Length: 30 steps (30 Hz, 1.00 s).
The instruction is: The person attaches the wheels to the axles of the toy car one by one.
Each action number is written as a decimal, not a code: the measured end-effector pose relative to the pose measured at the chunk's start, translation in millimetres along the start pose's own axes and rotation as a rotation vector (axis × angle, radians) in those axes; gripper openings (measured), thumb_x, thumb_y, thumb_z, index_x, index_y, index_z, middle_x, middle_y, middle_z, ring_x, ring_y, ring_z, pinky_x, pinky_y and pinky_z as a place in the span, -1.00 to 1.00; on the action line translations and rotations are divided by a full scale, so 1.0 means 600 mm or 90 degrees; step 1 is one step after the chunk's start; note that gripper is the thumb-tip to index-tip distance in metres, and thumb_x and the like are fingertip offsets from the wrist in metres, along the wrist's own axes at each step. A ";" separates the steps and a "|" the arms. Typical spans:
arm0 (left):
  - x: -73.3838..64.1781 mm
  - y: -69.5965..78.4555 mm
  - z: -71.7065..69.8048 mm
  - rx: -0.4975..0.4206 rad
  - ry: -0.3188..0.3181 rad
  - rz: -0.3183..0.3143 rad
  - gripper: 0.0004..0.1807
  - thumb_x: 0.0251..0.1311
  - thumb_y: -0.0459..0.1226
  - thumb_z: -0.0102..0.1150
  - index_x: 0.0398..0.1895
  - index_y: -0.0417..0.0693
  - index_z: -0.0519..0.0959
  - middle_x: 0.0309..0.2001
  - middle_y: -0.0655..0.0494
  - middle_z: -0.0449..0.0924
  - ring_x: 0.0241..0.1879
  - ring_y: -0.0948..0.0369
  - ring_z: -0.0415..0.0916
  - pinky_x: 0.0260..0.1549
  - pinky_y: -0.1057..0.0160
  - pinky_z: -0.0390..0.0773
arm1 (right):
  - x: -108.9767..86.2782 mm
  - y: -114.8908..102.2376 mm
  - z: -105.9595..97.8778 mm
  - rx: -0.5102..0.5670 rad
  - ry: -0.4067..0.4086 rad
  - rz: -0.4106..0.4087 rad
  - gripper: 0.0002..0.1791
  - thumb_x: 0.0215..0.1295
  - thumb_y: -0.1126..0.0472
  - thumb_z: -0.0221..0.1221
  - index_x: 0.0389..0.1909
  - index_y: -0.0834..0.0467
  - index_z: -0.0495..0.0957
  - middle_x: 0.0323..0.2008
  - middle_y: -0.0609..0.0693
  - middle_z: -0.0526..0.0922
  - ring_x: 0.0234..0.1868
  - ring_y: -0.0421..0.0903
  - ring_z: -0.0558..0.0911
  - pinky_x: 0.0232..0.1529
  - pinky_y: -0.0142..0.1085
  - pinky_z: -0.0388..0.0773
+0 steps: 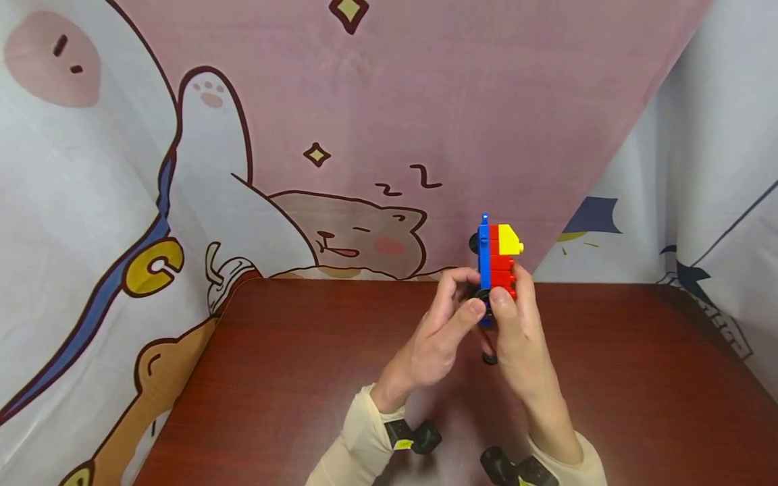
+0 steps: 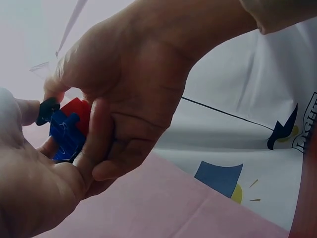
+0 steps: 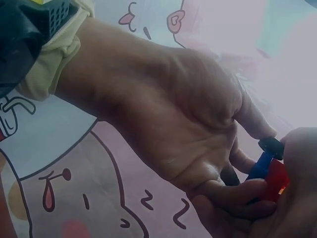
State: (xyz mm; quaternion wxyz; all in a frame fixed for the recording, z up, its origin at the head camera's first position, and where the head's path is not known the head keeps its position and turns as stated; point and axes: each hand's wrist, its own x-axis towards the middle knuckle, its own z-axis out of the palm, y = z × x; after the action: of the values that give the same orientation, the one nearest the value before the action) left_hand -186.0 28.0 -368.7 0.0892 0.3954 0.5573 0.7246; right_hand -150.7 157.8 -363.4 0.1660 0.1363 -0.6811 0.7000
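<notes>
A small toy car built of blocks is held up in front of me between both hands. It has a blue base, stacked red bricks, a yellow sloped brick at its far end and black wheels. My left hand grips the blue, wheeled side, thumb at the near wheel. My right hand holds the red side, its thumb over the near red brick and its fingers behind. Hands partly hide the near end. Another black wheel shows just below, between the hands.
Beneath the hands spreads a dark red-brown tabletop. A cartoon-printed cloth hangs behind it and along both sides. Black wrist cameras are strapped at both pale sleeves.
</notes>
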 end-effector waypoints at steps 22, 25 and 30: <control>-0.003 0.004 0.002 0.028 0.017 -0.010 -0.54 0.54 -0.05 -0.21 0.23 -0.21 0.10 0.05 -0.29 0.32 -0.25 0.28 0.50 -0.41 0.12 0.68 | -0.002 0.006 -0.002 -0.030 -0.002 -0.010 -0.51 0.56 0.03 -0.17 0.39 0.09 0.10 -0.32 0.04 0.36 -0.60 -0.07 0.34 -0.71 -0.27 0.33; -0.001 0.006 0.000 0.026 0.022 -0.022 -0.60 0.54 -0.14 -0.20 0.22 -0.22 0.10 0.05 -0.30 0.32 -0.26 0.29 0.51 -0.39 0.19 0.68 | 0.001 0.001 -0.008 -0.074 -0.002 0.026 -0.51 0.55 0.01 -0.21 0.40 0.07 0.12 -0.20 0.04 0.38 -0.42 -0.06 0.44 -0.57 -0.31 0.43; -0.001 0.009 -0.003 0.039 0.020 -0.041 -0.67 0.47 -0.26 -0.19 0.17 -0.23 0.15 0.07 -0.30 0.29 -0.28 0.31 0.51 -0.37 0.19 0.70 | 0.006 -0.003 -0.030 -0.157 0.019 0.030 -0.58 0.55 0.03 -0.27 0.28 0.05 0.32 -0.07 0.02 0.46 -0.09 -0.05 0.49 -0.17 -0.38 0.51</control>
State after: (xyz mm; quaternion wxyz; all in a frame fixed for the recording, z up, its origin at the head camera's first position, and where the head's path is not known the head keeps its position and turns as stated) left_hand -185.4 24.3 -364.2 0.0919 0.3685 0.5934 0.7097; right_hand -152.8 175.7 -361.1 0.1755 0.0881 -0.7623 0.6167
